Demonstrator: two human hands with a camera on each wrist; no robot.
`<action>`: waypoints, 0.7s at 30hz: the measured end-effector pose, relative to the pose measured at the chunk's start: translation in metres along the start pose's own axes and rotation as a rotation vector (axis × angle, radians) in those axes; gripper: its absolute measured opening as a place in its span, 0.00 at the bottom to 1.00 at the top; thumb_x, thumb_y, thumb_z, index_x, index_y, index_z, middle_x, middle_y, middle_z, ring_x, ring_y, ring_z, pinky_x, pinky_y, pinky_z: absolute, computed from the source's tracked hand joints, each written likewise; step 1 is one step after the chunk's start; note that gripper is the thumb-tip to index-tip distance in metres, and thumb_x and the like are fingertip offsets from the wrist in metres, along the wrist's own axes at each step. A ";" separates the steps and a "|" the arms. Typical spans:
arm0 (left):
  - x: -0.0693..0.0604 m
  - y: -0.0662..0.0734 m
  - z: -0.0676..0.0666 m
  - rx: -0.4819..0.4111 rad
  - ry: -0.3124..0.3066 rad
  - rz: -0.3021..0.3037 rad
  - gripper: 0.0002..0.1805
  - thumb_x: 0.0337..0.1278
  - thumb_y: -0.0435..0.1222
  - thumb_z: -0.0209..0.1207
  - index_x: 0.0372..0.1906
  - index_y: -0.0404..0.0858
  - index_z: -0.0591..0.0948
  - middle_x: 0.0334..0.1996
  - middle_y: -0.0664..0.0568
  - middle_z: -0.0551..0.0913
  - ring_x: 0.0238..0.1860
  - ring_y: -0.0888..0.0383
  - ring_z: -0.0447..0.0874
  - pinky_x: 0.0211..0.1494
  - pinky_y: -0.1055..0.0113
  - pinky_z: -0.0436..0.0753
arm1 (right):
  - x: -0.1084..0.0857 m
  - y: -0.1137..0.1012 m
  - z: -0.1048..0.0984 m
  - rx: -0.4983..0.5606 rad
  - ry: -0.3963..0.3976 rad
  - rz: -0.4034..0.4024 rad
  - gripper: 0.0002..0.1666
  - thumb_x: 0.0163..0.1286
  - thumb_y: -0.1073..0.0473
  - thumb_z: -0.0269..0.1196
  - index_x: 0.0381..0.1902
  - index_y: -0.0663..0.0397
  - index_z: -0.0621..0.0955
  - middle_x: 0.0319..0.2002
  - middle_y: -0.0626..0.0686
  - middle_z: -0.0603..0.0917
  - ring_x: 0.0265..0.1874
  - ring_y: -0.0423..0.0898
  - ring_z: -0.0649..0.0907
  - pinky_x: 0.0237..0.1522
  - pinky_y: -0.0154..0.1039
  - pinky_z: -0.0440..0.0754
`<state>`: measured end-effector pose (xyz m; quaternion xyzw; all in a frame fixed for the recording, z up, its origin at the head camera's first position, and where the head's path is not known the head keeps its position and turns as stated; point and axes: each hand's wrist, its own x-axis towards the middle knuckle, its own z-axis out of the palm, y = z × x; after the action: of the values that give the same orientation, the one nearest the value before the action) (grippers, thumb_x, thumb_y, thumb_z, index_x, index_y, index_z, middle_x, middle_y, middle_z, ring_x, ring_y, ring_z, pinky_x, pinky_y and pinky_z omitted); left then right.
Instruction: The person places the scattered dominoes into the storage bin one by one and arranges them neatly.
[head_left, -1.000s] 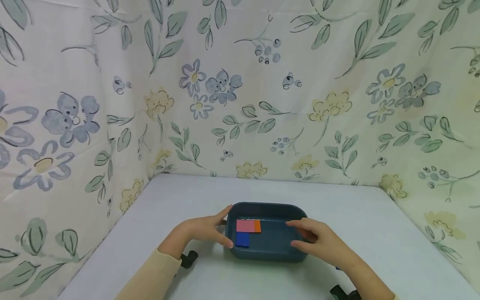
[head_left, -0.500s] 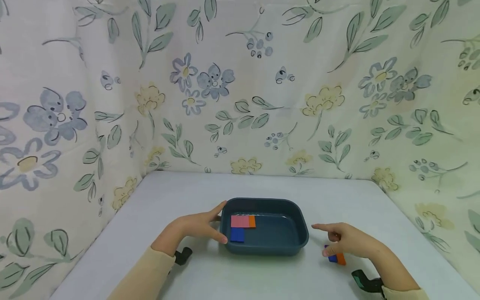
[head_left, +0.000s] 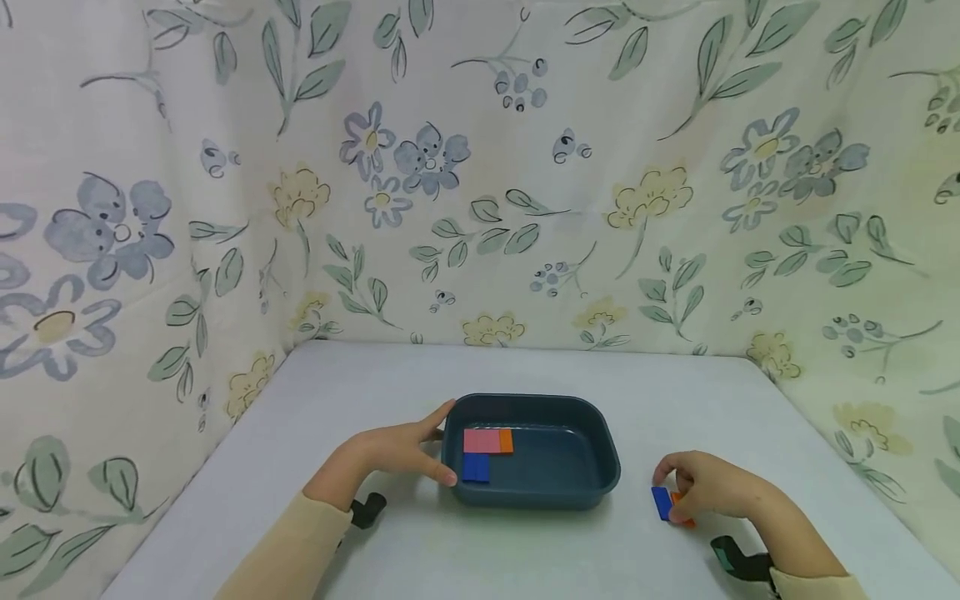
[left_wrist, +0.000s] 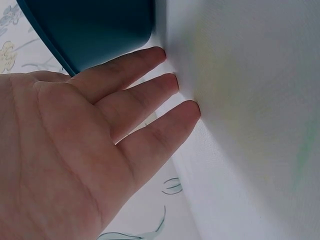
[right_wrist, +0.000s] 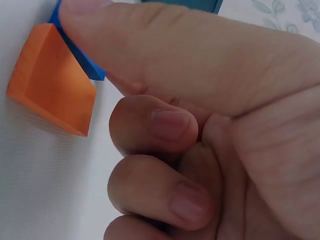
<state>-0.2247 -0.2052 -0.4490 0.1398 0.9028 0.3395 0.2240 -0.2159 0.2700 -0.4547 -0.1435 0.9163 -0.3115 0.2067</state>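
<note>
My left hand point(head_left: 397, 452) rests against the left end of a dark teal tray point(head_left: 528, 498), thumb and index finger spread along that side. In the left wrist view, the other fingers point(left_wrist: 145, 135) lie straight beside the tray's wall. Inside the tray, a pink block point(head_left: 482, 441), a small orange block point(head_left: 506, 441) and blue pieces point(head_left: 476, 467) sit together at the left. Right of the tray, my right hand point(head_left: 716, 486) pinches a blue block point(head_left: 661, 502) with thumb and index finger. Next to it is an orange block point(right_wrist: 60, 82), partly hidden by the thumb in the head view.
The white table point(head_left: 390, 542) spreads around the tray. A floral curtain point(head_left: 480, 208) hangs behind and along both sides. Black camera mounts point(head_left: 738, 562) stick out below the wrists.
My right hand has moved from over the tray's right side out to the loose blocks, and its index finger has curled down onto the blue one. The left hand stays at the tray.
</note>
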 end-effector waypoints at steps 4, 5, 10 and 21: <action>0.001 0.001 0.000 -0.003 -0.001 -0.005 0.68 0.42 0.59 0.75 0.82 0.58 0.40 0.74 0.46 0.65 0.75 0.42 0.56 0.68 0.31 0.57 | 0.001 0.000 0.000 -0.012 0.009 0.012 0.23 0.50 0.62 0.78 0.42 0.56 0.80 0.22 0.50 0.69 0.23 0.46 0.69 0.24 0.37 0.62; 0.001 0.002 0.000 -0.005 -0.001 -0.007 0.68 0.42 0.59 0.75 0.82 0.58 0.40 0.74 0.46 0.64 0.75 0.42 0.55 0.68 0.31 0.57 | 0.001 0.000 0.001 -0.017 0.015 0.025 0.23 0.50 0.62 0.79 0.42 0.55 0.80 0.23 0.50 0.70 0.24 0.46 0.70 0.25 0.38 0.62; 0.001 0.002 0.000 -0.011 0.001 -0.013 0.69 0.41 0.59 0.75 0.82 0.59 0.40 0.74 0.46 0.64 0.76 0.42 0.55 0.68 0.30 0.56 | 0.003 -0.001 0.003 -0.034 0.036 0.092 0.26 0.48 0.60 0.81 0.42 0.54 0.79 0.23 0.52 0.71 0.25 0.47 0.71 0.26 0.39 0.63; 0.000 0.001 0.001 -0.019 0.005 -0.017 0.69 0.41 0.59 0.75 0.82 0.59 0.40 0.74 0.46 0.65 0.76 0.41 0.55 0.68 0.30 0.56 | 0.001 -0.013 -0.004 -0.048 0.083 -0.019 0.26 0.53 0.56 0.78 0.48 0.58 0.83 0.19 0.48 0.67 0.19 0.44 0.66 0.20 0.35 0.62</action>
<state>-0.2239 -0.2040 -0.4484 0.1290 0.9012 0.3466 0.2261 -0.2168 0.2617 -0.4441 -0.1441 0.9300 -0.2968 0.1619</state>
